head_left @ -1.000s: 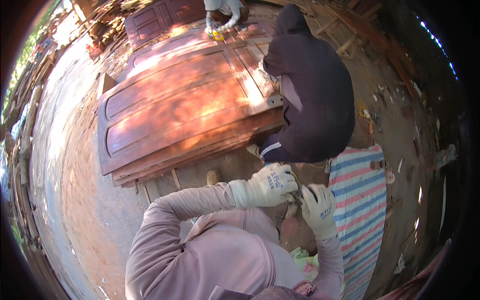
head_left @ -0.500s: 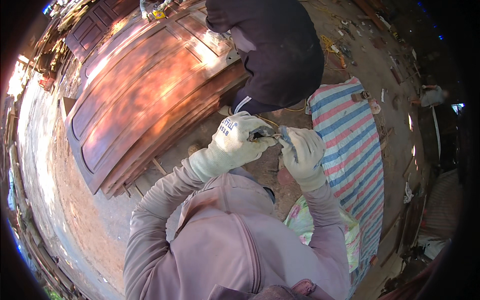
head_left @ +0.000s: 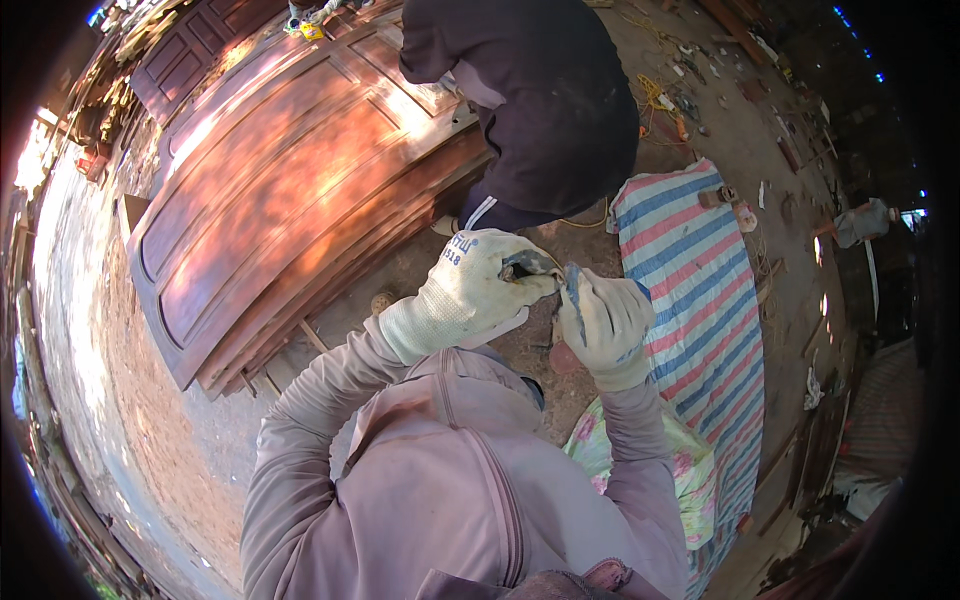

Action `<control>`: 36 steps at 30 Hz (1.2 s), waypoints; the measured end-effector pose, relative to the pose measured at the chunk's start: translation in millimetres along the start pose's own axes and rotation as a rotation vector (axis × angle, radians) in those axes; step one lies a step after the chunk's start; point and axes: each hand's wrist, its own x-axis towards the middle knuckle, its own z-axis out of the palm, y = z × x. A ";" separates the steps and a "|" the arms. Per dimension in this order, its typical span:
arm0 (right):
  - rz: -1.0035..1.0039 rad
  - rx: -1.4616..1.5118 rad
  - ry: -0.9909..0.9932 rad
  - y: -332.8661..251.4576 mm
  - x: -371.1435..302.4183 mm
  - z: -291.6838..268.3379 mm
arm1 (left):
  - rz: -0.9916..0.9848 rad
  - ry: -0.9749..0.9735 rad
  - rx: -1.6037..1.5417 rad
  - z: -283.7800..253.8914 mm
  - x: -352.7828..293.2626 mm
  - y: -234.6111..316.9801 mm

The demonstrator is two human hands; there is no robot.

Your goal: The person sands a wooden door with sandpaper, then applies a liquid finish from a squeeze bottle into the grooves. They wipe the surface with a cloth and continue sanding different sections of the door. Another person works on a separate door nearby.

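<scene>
In front of my chest both hands, in white knit gloves with dark-coated fingers, meet at the fingertips. My left hand [head_left: 475,288] is closed in a pinch, with a dark gap between thumb and curled forefinger. My right hand [head_left: 606,322] is also pinched, its thumb and forefinger almost touching the left fingertips. Whatever lies between them is too small to name. Beyond the left hand rises a stack of reddish-brown panelled wooden doors [head_left: 285,190].
A person in dark clothes [head_left: 545,110] bends over the stack's right end. Another person's hands hold a yellow tool [head_left: 312,32] at the far end. To my right lies a striped sheet [head_left: 690,290], with a flowered cloth [head_left: 690,470] nearer me. Yellow cord [head_left: 655,95] and debris litter the ground.
My hands stay together at the fingertips, with the right fingers shifted slightly. The view has moved a little, and the bending person appears slightly further left.
</scene>
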 end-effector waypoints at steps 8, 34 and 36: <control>0.327 0.516 0.013 8.3 8.2 3.2 | -0.335 0.001 -0.618 3.0 4.7 -0.4; 1.062 1.658 -0.417 -0.2 -40.6 66.7 | -0.274 0.041 -0.860 6.6 11.2 -43.3; 1.018 1.484 -0.323 -2.2 -38.3 67.3 | -0.271 0.113 -0.918 14.1 12.5 -44.6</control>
